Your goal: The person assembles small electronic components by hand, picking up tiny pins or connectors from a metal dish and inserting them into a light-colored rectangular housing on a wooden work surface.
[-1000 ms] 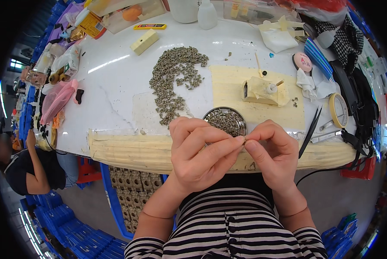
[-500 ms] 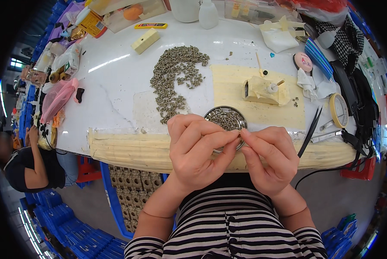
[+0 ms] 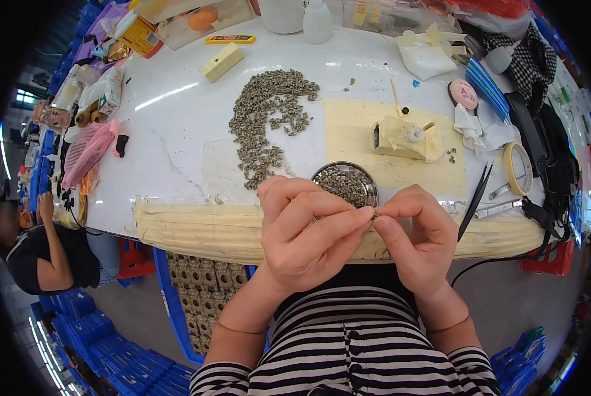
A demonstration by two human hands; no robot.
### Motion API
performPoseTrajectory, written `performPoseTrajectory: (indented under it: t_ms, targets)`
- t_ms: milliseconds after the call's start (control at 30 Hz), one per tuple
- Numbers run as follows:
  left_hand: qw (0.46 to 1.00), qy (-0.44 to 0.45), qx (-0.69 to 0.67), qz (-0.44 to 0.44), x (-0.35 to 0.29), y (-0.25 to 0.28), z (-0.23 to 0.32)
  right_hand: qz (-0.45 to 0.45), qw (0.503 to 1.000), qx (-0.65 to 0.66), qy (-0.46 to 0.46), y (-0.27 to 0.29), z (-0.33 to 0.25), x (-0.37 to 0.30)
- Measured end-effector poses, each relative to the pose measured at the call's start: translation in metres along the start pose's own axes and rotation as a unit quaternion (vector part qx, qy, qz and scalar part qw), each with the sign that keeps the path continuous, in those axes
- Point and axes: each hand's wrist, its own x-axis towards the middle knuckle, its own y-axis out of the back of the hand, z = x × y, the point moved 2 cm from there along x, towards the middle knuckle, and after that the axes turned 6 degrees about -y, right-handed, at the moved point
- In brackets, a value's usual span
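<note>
My left hand (image 3: 312, 241) and my right hand (image 3: 421, 241) meet above the padded front edge of the table. Both pinch a tiny metal part (image 3: 374, 215) between thumb and fingertips; its shape is mostly hidden by the fingers. Just beyond the fingertips, a round metal dish (image 3: 376, 191) holds many small grey metal parts (image 3: 343, 183), partly covered by my left hand. A larger curved heap of similar parts (image 3: 250, 119) is spread on the white table to the far left of the dish. Black tweezers (image 3: 477, 199) lie close beside my right hand, points facing away.
A tape-wrapped block (image 3: 401, 140) with a small stick rests on a beige sheet (image 3: 348, 122). At right are a tape roll (image 3: 518, 168) and black straps (image 3: 539, 145). A cream block (image 3: 222, 63) sits farther back. A person (image 3: 54, 254) sits at far left.
The fingertips have shifted slightly right and nearer to me, and the tiny part now shows between them. My right fingers have bent differently around it. The dish and heap look unchanged.
</note>
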Motion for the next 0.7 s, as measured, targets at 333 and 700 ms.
performPoseTrajectory:
  t_ms: [333,700]
  targets:
    - [1.000,0.006,0.026,0.017,0.000,-0.004,-0.004,0.051,0.949,-0.210,0.228,-0.007,-0.012,0.000]
    - [1.000,-0.009,0.000,0.005,0.001,0.001,-0.001,-0.021,1.000,-0.002,-0.018,-0.001,-0.001,-0.001]
